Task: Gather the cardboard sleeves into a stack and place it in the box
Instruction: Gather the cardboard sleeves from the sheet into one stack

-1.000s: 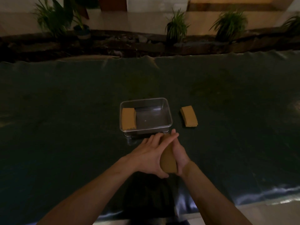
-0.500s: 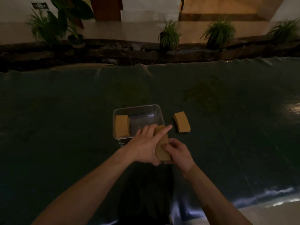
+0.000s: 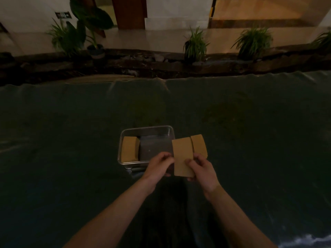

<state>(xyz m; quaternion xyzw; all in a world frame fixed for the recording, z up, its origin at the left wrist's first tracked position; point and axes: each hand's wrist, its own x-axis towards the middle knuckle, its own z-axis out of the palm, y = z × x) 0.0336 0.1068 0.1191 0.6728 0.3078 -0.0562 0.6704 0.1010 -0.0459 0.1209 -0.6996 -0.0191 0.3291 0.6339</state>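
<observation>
A flat brown stack of cardboard sleeves is held between both hands, over the near right corner of the clear box. My left hand pinches its left edge and my right hand grips its right edge with the thumb on top. Another cardboard sleeve stack lies inside the box against its left wall. A third sleeve stack lies on the dark table cover just right of the box, partly behind the held one.
The dark green table cover spreads wide on all sides. Beyond its far edge runs a dark rock border with potted plants. A pale floor strip shows at the near right corner.
The held sleeve stack has turned from edge-on to face-up and moved forward over the box's near right corner. My left hand shifted from covering it to pinching its left edge.
</observation>
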